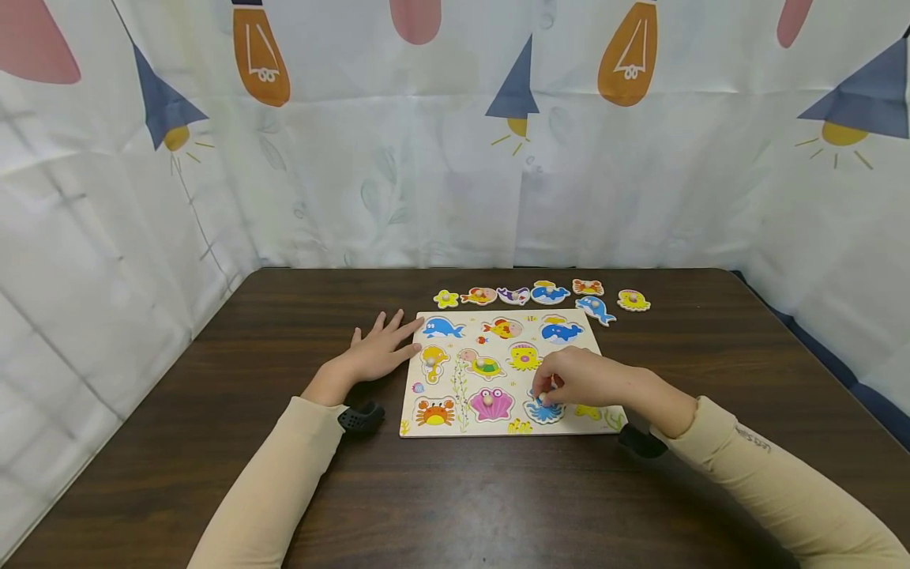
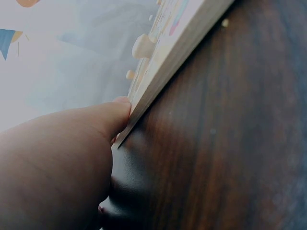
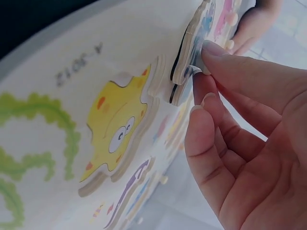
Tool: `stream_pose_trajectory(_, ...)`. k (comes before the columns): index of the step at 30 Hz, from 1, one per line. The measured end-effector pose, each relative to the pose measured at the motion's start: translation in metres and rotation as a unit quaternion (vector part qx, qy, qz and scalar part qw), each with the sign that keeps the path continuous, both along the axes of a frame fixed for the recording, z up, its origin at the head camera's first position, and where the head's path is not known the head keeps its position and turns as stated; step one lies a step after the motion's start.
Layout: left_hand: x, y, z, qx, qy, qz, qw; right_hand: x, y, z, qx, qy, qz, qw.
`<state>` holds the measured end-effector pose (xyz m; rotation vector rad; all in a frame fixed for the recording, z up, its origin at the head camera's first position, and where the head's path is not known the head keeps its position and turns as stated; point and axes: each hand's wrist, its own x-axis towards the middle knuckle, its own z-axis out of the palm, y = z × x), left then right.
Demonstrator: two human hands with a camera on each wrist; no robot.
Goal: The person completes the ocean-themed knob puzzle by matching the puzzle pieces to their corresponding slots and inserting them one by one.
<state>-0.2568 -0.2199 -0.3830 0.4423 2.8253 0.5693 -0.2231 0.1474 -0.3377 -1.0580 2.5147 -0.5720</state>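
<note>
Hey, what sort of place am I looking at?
Probably a curtained-off indoor booth: patterned fabric hangs behind and on both sides of a dark wood-look table, which bears a sea-animal puzzle board.

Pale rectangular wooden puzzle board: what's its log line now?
right hand: pinches blue octopus-shaped wooden piece | left hand: touches left edge of board | yellow star-shaped wooden piece: lies off board

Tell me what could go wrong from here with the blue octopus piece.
The blue octopus piece appears raised and tilted over the puzzle board, so it might catch instead of sitting flat. The right-hand grip pinches it with the fingertips, so it may slip. The left-hand grip touches the board at its left edge, so the far side could shift.
</note>
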Motion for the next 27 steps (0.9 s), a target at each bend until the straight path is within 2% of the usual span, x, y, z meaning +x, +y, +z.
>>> stream_pose_trajectory(21, -0.0004, -0.0003, -0.0006, 0.002, -0.001, 0.0, 1.0, 0.0001, -0.0055, 0.0062, 0.027, 0.016, 0.029, 0.9991)
stream_pose_trajectory(27, -0.0001, -0.0004, -0.0002, 0.002, 0.0, -0.001, 1.0, -0.0015, -0.006, 0.006, 0.038, 0.004, 0.015, 0.9991)
